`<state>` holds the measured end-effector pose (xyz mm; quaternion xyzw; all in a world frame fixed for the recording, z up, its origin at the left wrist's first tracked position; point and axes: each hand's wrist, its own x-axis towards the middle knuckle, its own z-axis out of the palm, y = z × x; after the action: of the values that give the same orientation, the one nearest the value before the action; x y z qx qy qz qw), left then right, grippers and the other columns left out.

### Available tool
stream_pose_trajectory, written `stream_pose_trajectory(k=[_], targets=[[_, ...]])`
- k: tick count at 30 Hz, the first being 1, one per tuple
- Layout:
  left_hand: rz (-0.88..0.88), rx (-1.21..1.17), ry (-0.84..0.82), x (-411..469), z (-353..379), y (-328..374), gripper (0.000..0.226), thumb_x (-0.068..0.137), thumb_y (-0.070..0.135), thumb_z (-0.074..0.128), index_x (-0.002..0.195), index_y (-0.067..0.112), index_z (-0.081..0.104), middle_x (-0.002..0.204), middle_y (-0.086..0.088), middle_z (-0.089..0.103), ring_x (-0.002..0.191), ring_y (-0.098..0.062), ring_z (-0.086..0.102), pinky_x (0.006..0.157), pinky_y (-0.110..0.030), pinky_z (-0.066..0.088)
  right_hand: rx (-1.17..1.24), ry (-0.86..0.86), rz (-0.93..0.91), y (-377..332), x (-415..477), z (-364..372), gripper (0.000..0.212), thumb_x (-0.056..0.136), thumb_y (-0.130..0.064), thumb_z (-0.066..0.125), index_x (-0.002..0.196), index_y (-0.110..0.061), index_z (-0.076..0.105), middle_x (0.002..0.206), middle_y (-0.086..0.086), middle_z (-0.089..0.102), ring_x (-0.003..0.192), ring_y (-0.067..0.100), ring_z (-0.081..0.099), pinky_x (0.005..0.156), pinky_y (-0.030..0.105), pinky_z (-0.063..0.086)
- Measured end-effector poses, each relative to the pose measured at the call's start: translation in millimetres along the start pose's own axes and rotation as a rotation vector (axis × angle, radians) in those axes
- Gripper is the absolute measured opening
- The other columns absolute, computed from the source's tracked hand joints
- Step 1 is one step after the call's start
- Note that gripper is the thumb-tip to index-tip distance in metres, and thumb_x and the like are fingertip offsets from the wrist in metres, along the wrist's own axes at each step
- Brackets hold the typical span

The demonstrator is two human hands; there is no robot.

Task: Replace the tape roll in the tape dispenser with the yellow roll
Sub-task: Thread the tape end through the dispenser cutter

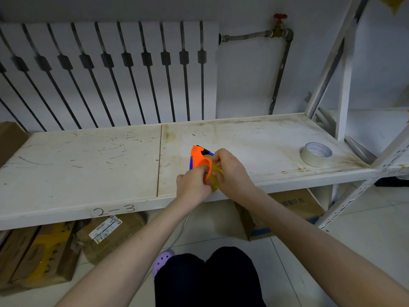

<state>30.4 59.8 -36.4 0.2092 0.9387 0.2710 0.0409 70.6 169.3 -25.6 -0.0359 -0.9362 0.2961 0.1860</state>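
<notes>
An orange and blue tape dispenser [197,158] is held just above the front edge of the white shelf [88,160]. My left hand [192,185] grips its orange hub from below. Pressed against the hub is the yellow roll [214,171], pinched by my right hand [229,169] on its right side. Both hands hide most of the yellow roll. A clear tape roll [316,154] lies flat on the shelf at the far right, apart from both hands.
A radiator cover [106,72] and a pipe with a red valve [279,25] stand behind the shelf. White rack posts [345,89] rise at the right. Cardboard boxes [66,247] sit on the floor under the shelf. My knees [205,278] are below.
</notes>
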Motion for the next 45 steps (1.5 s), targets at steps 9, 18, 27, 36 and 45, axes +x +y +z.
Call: stream_pose_trajectory(k=[9,18,27,36,45], targets=[[-0.01,-0.013,0.015,1,2,2,0.015,0.082,0.014,0.058,0.09,0.023,0.05,0.084,0.0,0.055,0.09,-0.031,0.054,0.078,-0.033,0.037,0.019,0.039,0.026,-4,-5,4,0.021,0.079,0.001,0.051,0.099,-0.006,0.049,0.096,0.011,0.058,0.085,0.025,0.051,0.071,0.042,0.048],[0.03,0.006,-0.005,1,-7,2,0.019,0.078,0.006,0.056,0.086,0.022,0.05,0.078,0.0,0.053,0.075,-0.024,0.047,0.075,-0.031,0.034,0.061,-0.009,0.031,2,-2,-1,0.029,0.079,0.0,0.054,0.106,-0.009,0.05,0.101,0.009,0.056,0.093,0.023,0.051,0.078,0.036,0.047],[-0.001,-0.01,-0.042,0,-10,5,0.02,0.079,0.008,0.06,0.085,0.022,0.047,0.079,0.001,0.051,0.076,-0.022,0.046,0.079,-0.036,0.041,-0.03,0.074,-0.049,9,-5,1,0.025,0.08,-0.008,0.06,0.104,-0.015,0.055,0.101,-0.001,0.067,0.093,0.019,0.061,0.076,0.042,0.054],[0.021,0.008,-0.052,-2,-12,5,0.021,0.078,0.004,0.057,0.084,0.021,0.045,0.079,-0.001,0.049,0.076,-0.023,0.045,0.074,-0.032,0.035,0.05,-0.06,-0.025,4,5,-9,0.041,0.075,0.0,0.062,0.112,-0.012,0.047,0.105,0.0,0.055,0.094,0.017,0.051,0.081,0.033,0.048],[0.016,-0.01,-0.04,-1,-9,4,0.025,0.08,0.005,0.058,0.103,0.016,0.057,0.088,-0.002,0.054,0.085,-0.026,0.053,0.075,-0.033,0.04,0.073,0.012,0.056,-1,-3,0,0.036,0.081,0.0,0.056,0.114,-0.01,0.043,0.105,0.005,0.054,0.093,0.019,0.051,0.081,0.039,0.051]])
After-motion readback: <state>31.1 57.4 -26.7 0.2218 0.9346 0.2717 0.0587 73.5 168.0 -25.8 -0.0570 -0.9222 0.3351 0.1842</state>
